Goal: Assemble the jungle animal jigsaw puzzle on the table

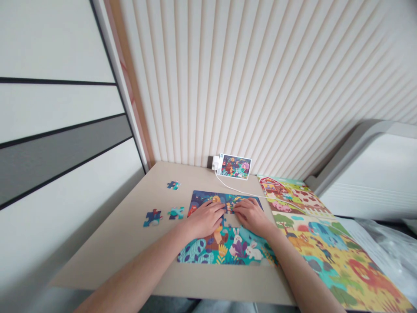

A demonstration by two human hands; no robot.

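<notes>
A jigsaw puzzle point(239, 260) with rabbits, plants and a dark blue night scene lies mostly assembled on the table. Tan table shows through a gap point(232, 221) near its middle. My left hand point(208, 217) rests on the left half, fingers stretched toward the middle and lying flat. My right hand point(252, 215) lies on the right half, its fingertips pointing left at a small puzzle piece point(230, 204) above the gap. Both sets of fingertips nearly meet there. Parts of the picture under my hands are hidden.
Loose pieces lie left on the table point(124, 248): a dark blue one point(153, 217), a teal one point(176, 213) and one farther back point(173, 185). A picture card point(235, 166) leans beside a white charger point(215, 163) with a cable. Farm point(293, 195) and safari point(335, 256) puzzles lie right.
</notes>
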